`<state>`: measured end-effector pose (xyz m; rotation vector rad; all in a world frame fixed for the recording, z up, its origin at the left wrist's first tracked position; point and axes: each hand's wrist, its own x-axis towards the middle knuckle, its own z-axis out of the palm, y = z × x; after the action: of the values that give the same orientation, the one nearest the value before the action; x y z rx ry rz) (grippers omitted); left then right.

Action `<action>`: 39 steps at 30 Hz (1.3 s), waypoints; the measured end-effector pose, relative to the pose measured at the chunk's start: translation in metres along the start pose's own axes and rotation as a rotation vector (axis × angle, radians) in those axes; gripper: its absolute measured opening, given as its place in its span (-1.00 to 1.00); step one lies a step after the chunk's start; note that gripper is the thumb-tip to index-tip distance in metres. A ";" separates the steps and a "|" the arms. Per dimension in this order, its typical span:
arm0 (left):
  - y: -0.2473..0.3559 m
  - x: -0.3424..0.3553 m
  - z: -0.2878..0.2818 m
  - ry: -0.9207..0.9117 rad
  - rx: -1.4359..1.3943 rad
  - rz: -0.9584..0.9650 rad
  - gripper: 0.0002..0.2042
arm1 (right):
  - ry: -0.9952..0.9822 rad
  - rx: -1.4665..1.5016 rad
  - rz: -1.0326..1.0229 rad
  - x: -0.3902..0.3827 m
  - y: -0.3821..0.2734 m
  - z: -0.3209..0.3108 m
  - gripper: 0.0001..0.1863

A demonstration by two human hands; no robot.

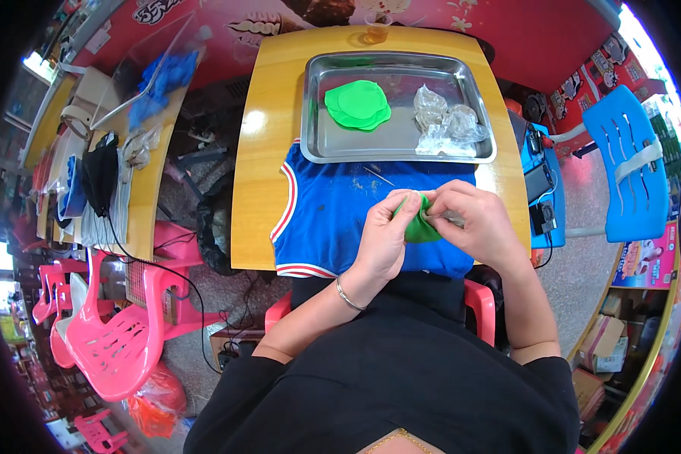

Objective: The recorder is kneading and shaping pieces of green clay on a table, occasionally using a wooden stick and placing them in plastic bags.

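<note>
My left hand (386,234) pinches one side of a soft, bright green piece (421,231), thumb on top. My right hand (473,221) is closed on the other side of it, fingertips bunched together. Whether the fingers hold anything else is hidden. Both hands are above a blue jersey (329,212) with red and white trim, spread on the table. A thin, light-coloured stick-like thing (379,176) lies on the jersey beyond my hands. Farther back, a metal tray (314,144) holds several flat green rounds (358,104) at its left and crumpled clear plastic (450,127) at its right.
The yellow wooden table (253,189) has a cup of amber liquid (377,30) at its far edge. Pink chairs (121,344) stand at left, beside a cluttered side table (140,219). A blue chair (628,159) at right has a phone (538,181) and cables near it.
</note>
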<state>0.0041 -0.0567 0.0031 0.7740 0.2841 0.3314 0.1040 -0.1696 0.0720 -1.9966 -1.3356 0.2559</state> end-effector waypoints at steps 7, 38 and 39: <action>0.000 0.000 0.003 0.045 0.271 0.244 -0.85 | 0.213 -0.086 0.073 -0.004 0.003 0.025 -0.94; 0.015 0.000 -0.018 0.130 0.011 -0.075 -0.75 | -0.131 0.473 0.020 -0.012 0.002 0.022 -0.30; 0.016 0.000 -0.019 0.140 0.007 -0.153 -0.76 | -0.135 0.474 0.020 -0.013 0.001 0.022 -0.30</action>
<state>-0.0063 -0.0340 0.0019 0.7323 0.4740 0.2401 0.0874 -0.1715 0.0522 -1.6140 -1.1996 0.6615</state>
